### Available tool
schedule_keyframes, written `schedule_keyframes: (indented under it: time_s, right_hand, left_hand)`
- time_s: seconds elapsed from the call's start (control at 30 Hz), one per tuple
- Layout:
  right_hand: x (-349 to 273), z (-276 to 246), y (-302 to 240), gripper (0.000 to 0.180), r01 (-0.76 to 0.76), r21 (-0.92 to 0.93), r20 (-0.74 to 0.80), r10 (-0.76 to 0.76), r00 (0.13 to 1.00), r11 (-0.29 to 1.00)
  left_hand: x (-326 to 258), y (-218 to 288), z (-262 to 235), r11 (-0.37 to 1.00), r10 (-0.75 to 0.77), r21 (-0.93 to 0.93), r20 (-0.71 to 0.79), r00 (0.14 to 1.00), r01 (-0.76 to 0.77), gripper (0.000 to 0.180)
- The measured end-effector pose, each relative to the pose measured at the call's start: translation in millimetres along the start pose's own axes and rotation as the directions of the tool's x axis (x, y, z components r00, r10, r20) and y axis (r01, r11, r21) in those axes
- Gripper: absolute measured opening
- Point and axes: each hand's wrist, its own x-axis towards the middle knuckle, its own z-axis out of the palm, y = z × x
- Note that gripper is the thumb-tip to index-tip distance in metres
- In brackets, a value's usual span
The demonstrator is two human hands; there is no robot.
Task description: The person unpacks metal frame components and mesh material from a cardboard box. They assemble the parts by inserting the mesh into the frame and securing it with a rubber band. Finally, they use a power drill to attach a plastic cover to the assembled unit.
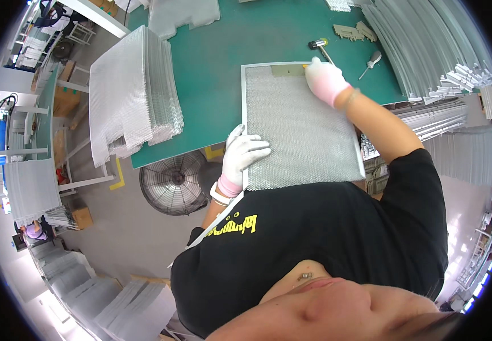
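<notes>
A rectangular grey metal mesh panel [303, 125] lies at the front edge of the green table and reaches over it toward my body. A thin pale metal frame [244, 96] runs along its far, left and right sides. My left hand [245, 156], in a white glove, grips the panel's left edge with its fingers over the mesh. From the near left corner a loose pale strip [215, 224] slants across my shirt. My gloved right hand [325, 80] is closed at the far right corner, beside an olive plate [287, 71]. A bit of yellow shows at its fingers; what it holds is hidden.
Mesh sheets [135, 91] are stacked at the table's left. Beyond my right hand lie a mallet [321, 46], a screwdriver [371, 63] and beige plastic parts [355, 32]. Long metal strips [422, 45] pile up at right. A floor fan [173, 182] stands below the table's left edge.
</notes>
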Motion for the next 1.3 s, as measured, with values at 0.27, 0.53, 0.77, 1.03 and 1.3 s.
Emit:
schedule_keyframes:
  time_s: [0.27,0.53,0.77,1.03,1.3]
  right_hand:
    - [7.8,16.9,-2.9,0.024,0.063,-0.156,-0.008,-0.066,0.998,0.986]
    - [-5.4,-12.7,-19.6,0.024,0.021,-0.029,0.065,-0.019,0.998,0.999]
    - [-2.9,16.7,8.4,0.023,0.107,-0.011,-0.118,-0.108,0.987,0.994]
    - [-63.7,10.1,44.5,0.028,0.632,0.102,-0.561,-0.48,0.675,0.769]
    - [-40.4,10.2,74.1,0.021,0.292,0.304,-0.58,-0.067,0.812,0.907]
  left_hand:
    - [1.3,6.9,1.9,1.0,-0.008,-0.021,-0.01,1.0,0.008,0.014]
    - [0.2,7.5,0.2,1.0,-0.011,-0.022,0.017,1.0,0.012,0.015]
    - [-3.1,-0.9,4.9,1.0,-0.013,0.004,-0.002,1.0,0.013,0.01]
    - [4.5,1.7,-5.1,0.999,-0.048,0.013,0.005,0.999,0.047,0.011]
    - [6.4,-6.6,-13.8,0.999,-0.038,-0.003,0.048,0.998,0.038,0.012]
